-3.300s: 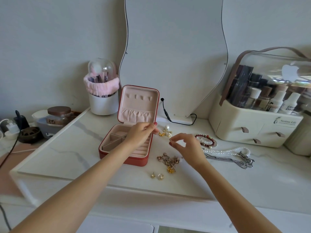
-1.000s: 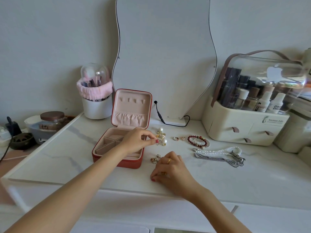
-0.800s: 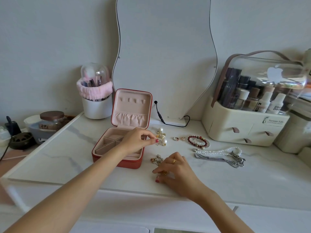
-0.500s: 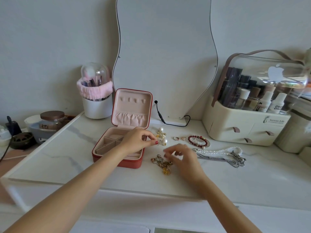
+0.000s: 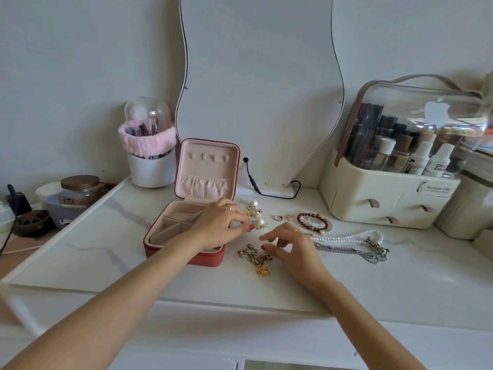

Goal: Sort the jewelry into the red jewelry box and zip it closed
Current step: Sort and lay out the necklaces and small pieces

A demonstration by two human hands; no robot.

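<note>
The red jewelry box (image 5: 184, 237) stands open on the white table (image 5: 373, 284), its front trays apparently unfilled. The left hand (image 5: 218, 227) hovers over the box's right edge, pinching something small. Just right of the box, the right hand (image 5: 290, 245) hangs with loose fingers, holding nothing, above a gold tangle (image 5: 256, 259). Sorting looks barely begun; next comes pinching one piece free.

Glossy marble-look tabletop (image 5: 346, 284), matt red jewelry box (image 5: 210, 259), shiny pearl necklace (image 5: 346, 238)
</note>
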